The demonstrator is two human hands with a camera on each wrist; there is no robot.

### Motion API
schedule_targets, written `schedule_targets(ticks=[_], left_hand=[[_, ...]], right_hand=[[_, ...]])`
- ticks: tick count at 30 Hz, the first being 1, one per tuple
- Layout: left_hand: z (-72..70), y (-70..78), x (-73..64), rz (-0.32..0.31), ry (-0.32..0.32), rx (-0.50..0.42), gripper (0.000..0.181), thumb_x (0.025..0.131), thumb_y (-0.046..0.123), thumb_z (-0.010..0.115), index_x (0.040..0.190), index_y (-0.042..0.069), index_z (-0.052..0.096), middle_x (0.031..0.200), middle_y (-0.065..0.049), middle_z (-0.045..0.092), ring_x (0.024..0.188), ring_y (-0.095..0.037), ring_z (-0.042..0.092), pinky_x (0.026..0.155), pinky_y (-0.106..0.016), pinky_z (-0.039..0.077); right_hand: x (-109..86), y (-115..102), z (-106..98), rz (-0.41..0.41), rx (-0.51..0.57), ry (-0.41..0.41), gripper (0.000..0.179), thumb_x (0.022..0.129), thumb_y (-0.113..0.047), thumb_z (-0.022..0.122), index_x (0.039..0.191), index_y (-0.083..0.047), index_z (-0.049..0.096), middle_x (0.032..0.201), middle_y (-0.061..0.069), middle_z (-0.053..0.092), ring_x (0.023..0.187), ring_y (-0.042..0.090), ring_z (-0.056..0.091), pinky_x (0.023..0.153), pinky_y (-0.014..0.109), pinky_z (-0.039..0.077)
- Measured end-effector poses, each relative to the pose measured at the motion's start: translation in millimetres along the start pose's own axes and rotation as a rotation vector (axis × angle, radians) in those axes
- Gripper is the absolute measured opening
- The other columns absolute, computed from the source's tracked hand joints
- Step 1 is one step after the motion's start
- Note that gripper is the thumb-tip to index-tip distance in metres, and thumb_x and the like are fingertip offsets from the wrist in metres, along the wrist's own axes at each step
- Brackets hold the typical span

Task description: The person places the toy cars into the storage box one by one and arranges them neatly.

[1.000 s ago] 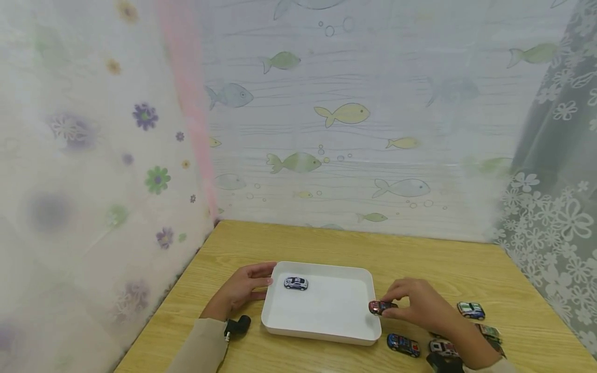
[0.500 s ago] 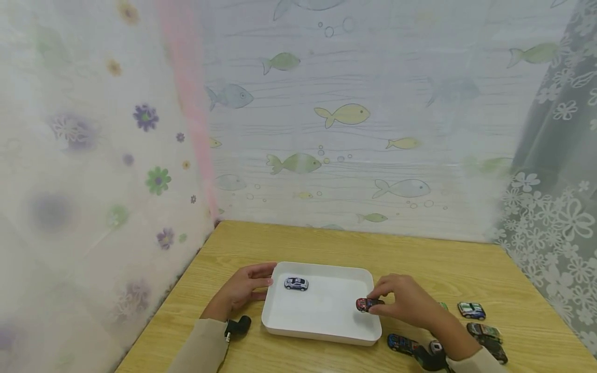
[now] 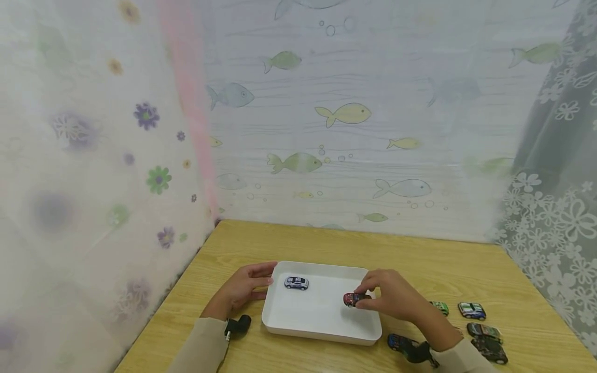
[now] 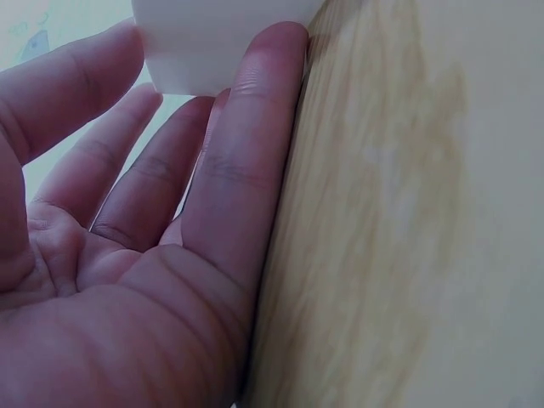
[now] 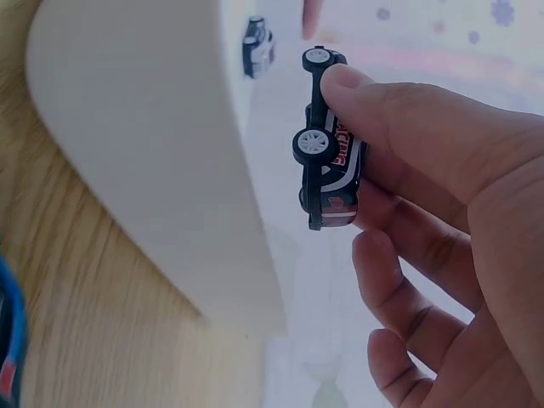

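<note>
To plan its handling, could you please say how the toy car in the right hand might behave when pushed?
The toy car would likely roll, given its wheels. It seems light, pinched by the right hand. Its low shape suggests stability.

Homelike setting, fish-print curtain (image 3: 345, 150), wooden table (image 3: 443, 269)

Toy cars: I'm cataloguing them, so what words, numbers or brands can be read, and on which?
"CING", perhaps the end of "RACING": side of the held car.
White car in the tray: markings too small to read.
Loose cars: too small or blurred to read.
</note>
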State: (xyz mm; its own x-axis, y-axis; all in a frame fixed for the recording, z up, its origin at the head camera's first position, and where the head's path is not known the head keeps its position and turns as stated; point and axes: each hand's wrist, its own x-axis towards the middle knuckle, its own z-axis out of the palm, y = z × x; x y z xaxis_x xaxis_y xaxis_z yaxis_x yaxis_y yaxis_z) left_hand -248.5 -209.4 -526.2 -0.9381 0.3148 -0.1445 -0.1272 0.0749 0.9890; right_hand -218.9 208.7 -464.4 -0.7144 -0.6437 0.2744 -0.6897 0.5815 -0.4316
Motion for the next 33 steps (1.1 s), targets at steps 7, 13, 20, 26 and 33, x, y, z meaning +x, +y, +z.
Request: schedule_targets(ticks=[7,13,20,26,33], left_hand=[[-0.2,-0.6,0.2,-0.007,0.003,0.008,0.056,0.101,0.013,0.068,0.154,0.013,0.05,0.16,-0.016,0.046,0.134,-0.033,0.059,0.095,-0.046,0.061],[-0.3,-1.4,2.1,-0.007,0.003,0.016,0.055,0.102,0.013,0.067,0.154,0.014,0.05,0.161,-0.016,0.046,0.135,-0.033,0.058,0.096,-0.046,0.06],[-0.3,-0.2,0.6,-0.005,0.001,0.012,0.056,0.102,0.013,0.067,0.155,0.014,0.049,0.161,-0.016,0.045,0.134,-0.032,0.059,0.095,-0.044,0.061],[-0.5,-0.5,1.5,-0.006,-0.001,0.001,0.056,0.102,0.015,0.067,0.155,0.014,0.049,0.16,-0.015,0.046,0.132,-0.03,0.06,0.095,-0.043,0.061],[-0.6,-2.2,2.4,-0.01,-0.006,-0.003,0.056,0.102,0.014,0.066,0.155,0.013,0.049,0.159,-0.016,0.047,0.133,-0.03,0.06,0.095,-0.044,0.061]], right_hand=[[12.1,-6.1,1.6,-0.001,0.021,-0.017,0.02,0.085,-0.038,0.086,0.1,-0.024,0.083,0.095,-0.016,0.073,0.089,0.004,0.067,0.075,0.036,0.06],[26.0,-12.6,3.8,0.001,0.029,-0.028,0.018,0.085,-0.033,0.087,0.1,-0.023,0.083,0.094,-0.015,0.073,0.085,0.001,0.064,0.071,0.032,0.059],[41.6,-20.1,8.0,-0.006,0.026,-0.049,0.018,0.085,-0.032,0.087,0.099,-0.022,0.083,0.093,-0.014,0.072,0.081,0.0,0.064,0.07,0.028,0.057],[50.1,-24.8,12.1,-0.011,0.028,-0.053,0.018,0.085,-0.031,0.087,0.1,-0.022,0.083,0.093,-0.013,0.073,0.079,-0.002,0.064,0.069,0.021,0.053],[58.1,-26.6,18.2,0.008,0.034,-0.054,0.017,0.085,-0.031,0.088,0.098,-0.022,0.084,0.091,-0.013,0.073,0.077,-0.002,0.062,0.069,0.022,0.053]])
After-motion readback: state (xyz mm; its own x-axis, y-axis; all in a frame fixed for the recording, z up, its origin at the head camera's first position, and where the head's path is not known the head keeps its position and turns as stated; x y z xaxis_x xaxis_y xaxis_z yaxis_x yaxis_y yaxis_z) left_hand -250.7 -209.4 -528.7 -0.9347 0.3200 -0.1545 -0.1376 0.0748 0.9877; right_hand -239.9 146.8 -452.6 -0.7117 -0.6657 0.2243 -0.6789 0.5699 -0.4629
